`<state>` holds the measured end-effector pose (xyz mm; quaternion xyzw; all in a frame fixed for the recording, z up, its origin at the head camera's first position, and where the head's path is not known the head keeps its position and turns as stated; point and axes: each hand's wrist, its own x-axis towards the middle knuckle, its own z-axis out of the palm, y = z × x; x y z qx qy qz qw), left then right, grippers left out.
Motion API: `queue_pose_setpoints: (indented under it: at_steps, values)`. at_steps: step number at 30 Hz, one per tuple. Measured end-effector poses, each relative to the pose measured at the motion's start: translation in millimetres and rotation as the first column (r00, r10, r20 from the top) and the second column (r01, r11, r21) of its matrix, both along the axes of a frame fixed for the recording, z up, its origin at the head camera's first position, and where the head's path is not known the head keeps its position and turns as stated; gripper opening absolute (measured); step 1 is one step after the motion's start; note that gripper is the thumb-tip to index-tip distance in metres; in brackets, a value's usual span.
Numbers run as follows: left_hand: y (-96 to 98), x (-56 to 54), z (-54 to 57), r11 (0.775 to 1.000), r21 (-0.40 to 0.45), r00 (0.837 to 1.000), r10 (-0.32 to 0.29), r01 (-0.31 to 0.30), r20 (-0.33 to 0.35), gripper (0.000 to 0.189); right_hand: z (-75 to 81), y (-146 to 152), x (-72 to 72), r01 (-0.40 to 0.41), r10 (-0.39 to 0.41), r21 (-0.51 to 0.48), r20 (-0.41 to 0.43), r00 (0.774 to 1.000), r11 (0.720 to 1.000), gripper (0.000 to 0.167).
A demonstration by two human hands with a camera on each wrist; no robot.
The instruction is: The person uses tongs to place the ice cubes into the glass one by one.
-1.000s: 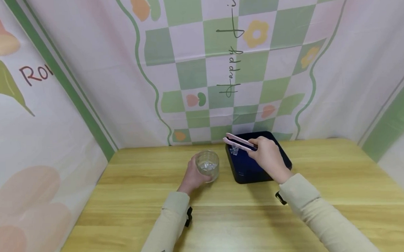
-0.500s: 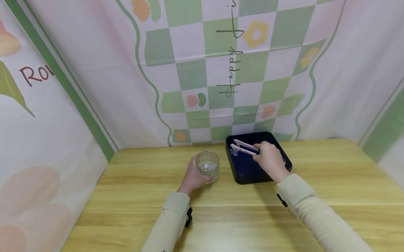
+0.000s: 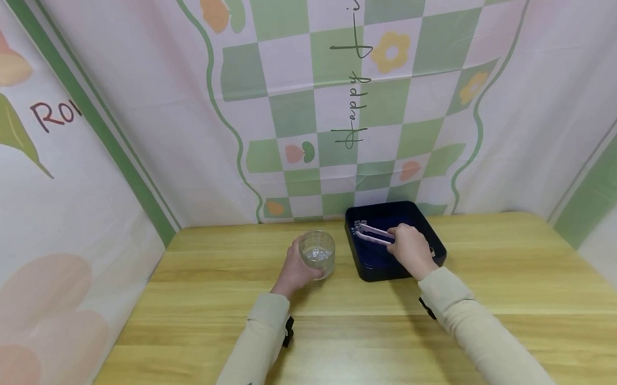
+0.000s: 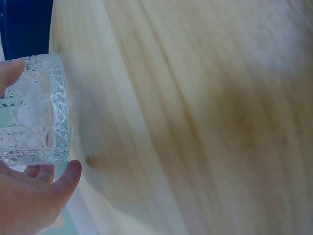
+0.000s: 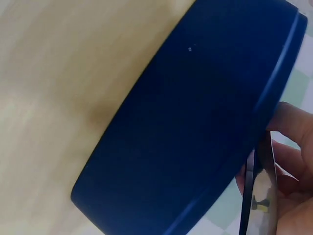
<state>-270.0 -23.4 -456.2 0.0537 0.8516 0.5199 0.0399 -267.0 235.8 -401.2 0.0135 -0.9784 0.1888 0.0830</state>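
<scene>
My left hand (image 3: 294,269) holds a clear glass (image 3: 318,255) on the wooden table. In the left wrist view the glass (image 4: 36,112) has a cut pattern, with the thumb on one side and fingers on the other. My right hand (image 3: 411,246) grips pale pink tongs (image 3: 375,239) over a dark blue square tray (image 3: 385,273). The tongs' tips are spread at small clear pieces (image 3: 358,225) in the tray's back left corner. Whether the tips touch them I cannot tell. In the right wrist view the tray's wall (image 5: 190,107) hides the tips.
The wooden table (image 3: 216,320) reaches to a patterned cloth (image 3: 290,114) hanging behind. The tray stands close to that cloth, right of the glass. A small light object (image 3: 432,251) shows in the tray beside the right hand, too small to make out.
My right hand has lowered the tongs into the tray, bringing their tips from above its back left rim down to the clear pieces. The left hand and the glass have stayed put.
</scene>
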Motion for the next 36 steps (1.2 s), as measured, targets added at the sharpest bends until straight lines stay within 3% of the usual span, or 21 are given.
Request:
queue_pose_setpoints:
  at_steps: [14, 36]
  values:
    - [0.1, 0.9, 1.1, 1.0, -0.009, 1.0, -0.006, 0.006, 0.0, 0.103, -10.5, -2, -1.6, -0.014, 0.013, 0.055, 0.009, 1.0, 0.998, 0.037]
    - [-1.2, 0.2, -0.3, 1.0, 0.011, 1.0, -0.015, 0.015, -0.015, 0.1, -11.5, -4, -3.4, -0.023, 0.021, 0.023, 0.068, 0.997, 0.999, 0.037]
